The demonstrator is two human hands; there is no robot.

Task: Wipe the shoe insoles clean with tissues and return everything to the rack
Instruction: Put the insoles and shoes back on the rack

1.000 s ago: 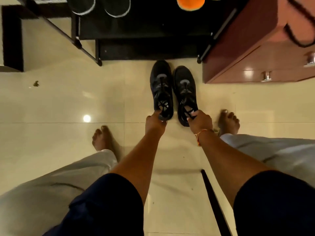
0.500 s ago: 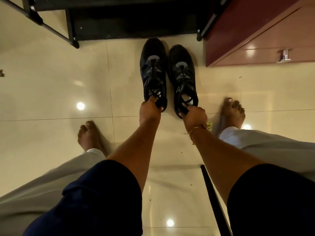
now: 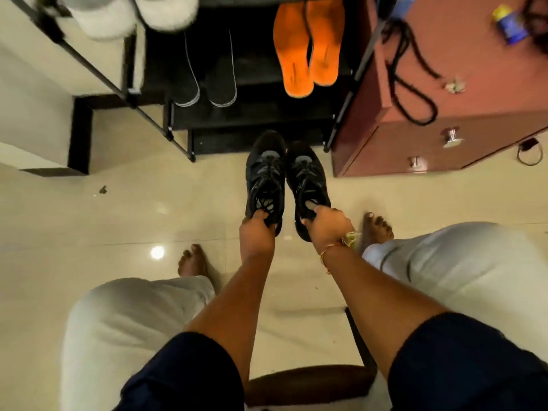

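Note:
Two black lace-up shoes point toward the black shoe rack [image 3: 350,96]. My left hand [image 3: 256,234] grips the heel of the left black shoe [image 3: 264,176]. My right hand [image 3: 327,225] grips the heel of the right black shoe [image 3: 307,176] and has a thread band at the wrist. Whether the shoes touch the floor I cannot tell. On a rack shelf lie two orange insoles [image 3: 307,46] side by side, next to a pair of black slip-on shoes [image 3: 204,75]. No tissue is visible.
A reddish-brown drawer cabinet [image 3: 421,143] stands right of the rack, with a black cord [image 3: 412,84] and a small blue container [image 3: 510,25] on top. White shoes [image 3: 130,13] sit on an upper shelf. My bare feet rest on the cream tiled floor [image 3: 118,221]. A brown stool edge [image 3: 308,381] shows below.
The view has tilted up, so the rack shelves, orange insoles and cabinet top now show. Both hands keep hold of the shoe heels, and the shoes sit close in front of the rack.

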